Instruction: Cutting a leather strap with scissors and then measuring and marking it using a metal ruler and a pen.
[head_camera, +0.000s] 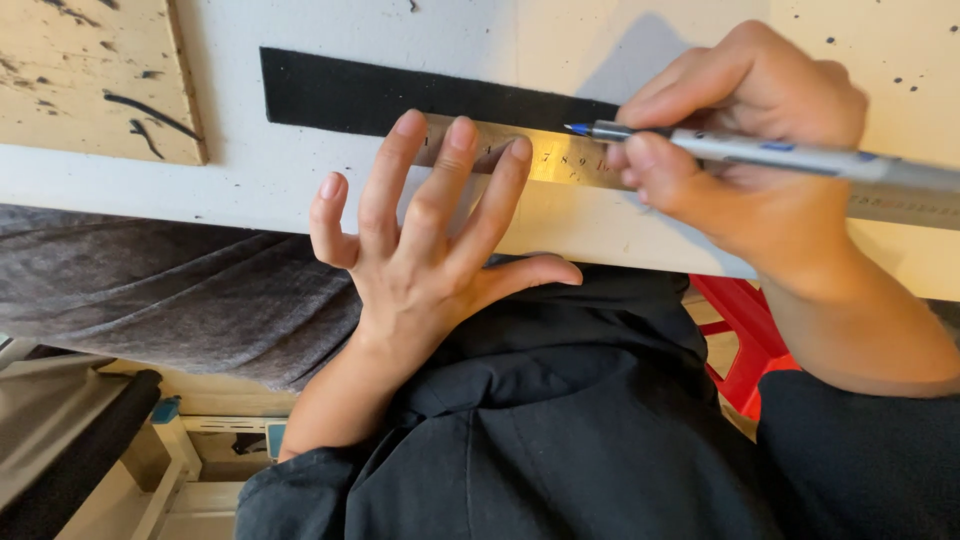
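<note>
head view, the only one here: the left hand is spread flat and released, not gripping anything. three fingertips press down on a shiny flat steel ruler that lies across the white paint-speckled tabletop, while the little finger rests on bare table and the thumb pokes out toward 3 o'clock over the table edge.

the right hand sits at about 2 o'clock from the left one, fingers clenched around a grey marker pen with a blue tip. the pen lies nearly level, its tip pointing to 9 o'clock, right at the ruler's top edge where the ruler meets a long black strip of felt-like fabric. that strip runs along just above the ruler, from around 11 o'clock of the left hand across to under the right hand, touching or slightly tucked under the ruler, can't tell which.

at 10 o'clock in the corner there's a pale wooden board with black paint marks. grey cloth hangs below the table edge at 8 o'clock, and a red plastic stool peeks out at 4 o'clock beside the person's dark sleeves.
</note>
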